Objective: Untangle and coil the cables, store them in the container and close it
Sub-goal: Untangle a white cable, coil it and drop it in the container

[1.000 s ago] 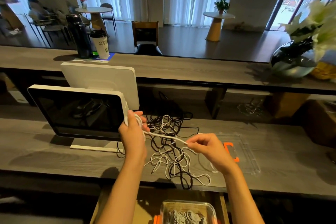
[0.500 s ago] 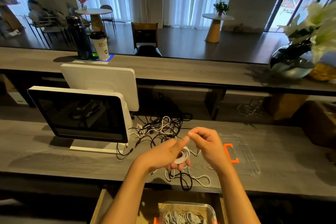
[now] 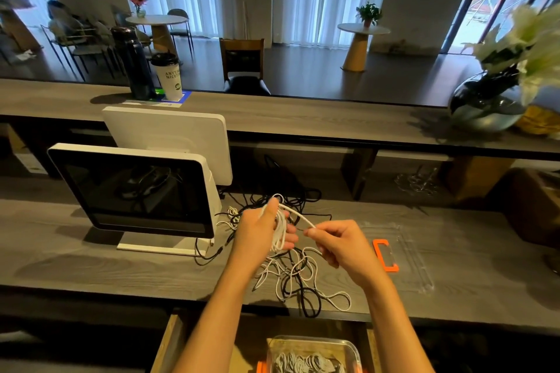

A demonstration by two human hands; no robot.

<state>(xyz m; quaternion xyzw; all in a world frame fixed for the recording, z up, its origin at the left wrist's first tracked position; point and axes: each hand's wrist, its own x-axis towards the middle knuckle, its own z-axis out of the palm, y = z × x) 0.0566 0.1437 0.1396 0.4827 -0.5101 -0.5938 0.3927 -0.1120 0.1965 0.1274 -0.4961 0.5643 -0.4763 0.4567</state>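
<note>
On the surface (image 3: 91, 251), the monitor (image 3: 133, 188) stands left of the cable tangle (image 3: 298, 275), and the lid (image 3: 400, 254) lies to its right. The container (image 3: 312, 353) sits in the open drawer (image 3: 169, 342) below the surface's near edge.

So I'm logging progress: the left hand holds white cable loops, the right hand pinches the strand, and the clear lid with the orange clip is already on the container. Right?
Not quite. In the head view the lid lies on the counter right of the hands, while the container sits open below. The rest is right.
</note>
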